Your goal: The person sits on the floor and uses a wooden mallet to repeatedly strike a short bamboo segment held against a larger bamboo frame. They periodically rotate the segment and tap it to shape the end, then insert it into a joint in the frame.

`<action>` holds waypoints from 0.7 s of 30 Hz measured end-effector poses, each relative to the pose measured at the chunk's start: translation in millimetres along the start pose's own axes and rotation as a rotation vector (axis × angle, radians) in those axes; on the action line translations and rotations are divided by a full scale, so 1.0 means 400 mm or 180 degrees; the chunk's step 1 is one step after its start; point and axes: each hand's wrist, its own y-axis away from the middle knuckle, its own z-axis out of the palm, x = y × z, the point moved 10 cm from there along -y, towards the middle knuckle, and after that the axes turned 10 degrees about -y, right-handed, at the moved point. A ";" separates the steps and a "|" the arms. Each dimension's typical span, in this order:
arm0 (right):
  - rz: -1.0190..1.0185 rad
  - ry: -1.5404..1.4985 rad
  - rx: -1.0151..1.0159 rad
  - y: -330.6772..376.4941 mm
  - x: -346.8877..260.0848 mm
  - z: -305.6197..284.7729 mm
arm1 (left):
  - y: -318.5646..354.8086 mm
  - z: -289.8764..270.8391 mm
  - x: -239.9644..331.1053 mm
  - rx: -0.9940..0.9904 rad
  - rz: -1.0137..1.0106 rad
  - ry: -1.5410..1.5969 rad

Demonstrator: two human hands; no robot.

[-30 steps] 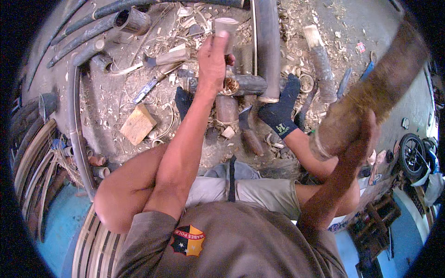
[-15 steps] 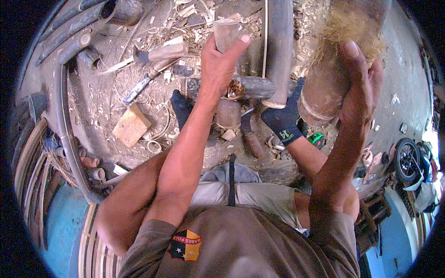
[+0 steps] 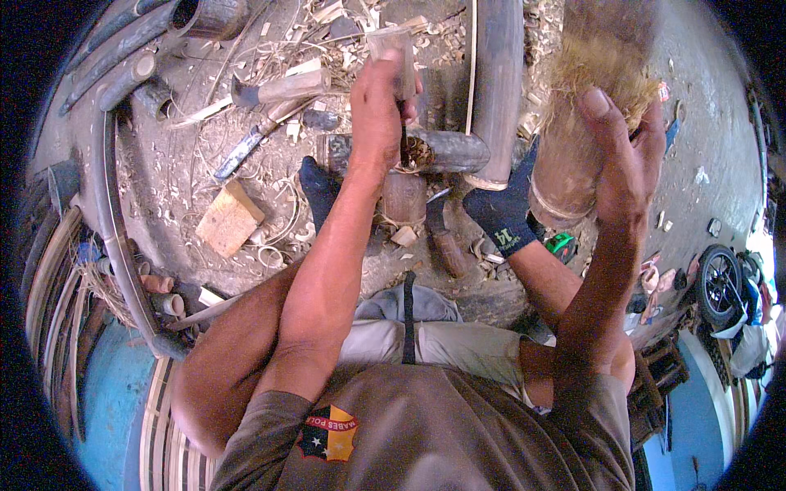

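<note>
Chisel upright in left hand, tip inside hollow bamboo tube.

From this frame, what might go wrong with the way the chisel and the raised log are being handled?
1. The right hand holds a heavy frayed log raised above the chisel in the left hand; a glancing blow could land on those fingers.
2. The chisel tip sits in the end of a bamboo section braced by sock-clad feet; a slip could drive it toward them.
</note>
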 end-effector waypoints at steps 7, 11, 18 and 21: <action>0.0158 0.0293 -0.0274 0.022 -0.012 0.050 | 0.002 -0.008 0.039 0.0138 0.0240 -0.0373; 0.0219 0.0191 -0.0335 0.023 0.005 0.061 | 0.002 -0.020 0.031 0.0285 0.0113 -0.0331; 0.0223 0.0227 -0.0309 0.024 0.019 0.059 | -0.021 -0.047 0.010 0.0277 0.0008 0.0555; 0.0062 0.0063 -0.0169 0.022 0.016 0.059 | -0.021 -0.056 0.024 0.0393 0.0112 0.0750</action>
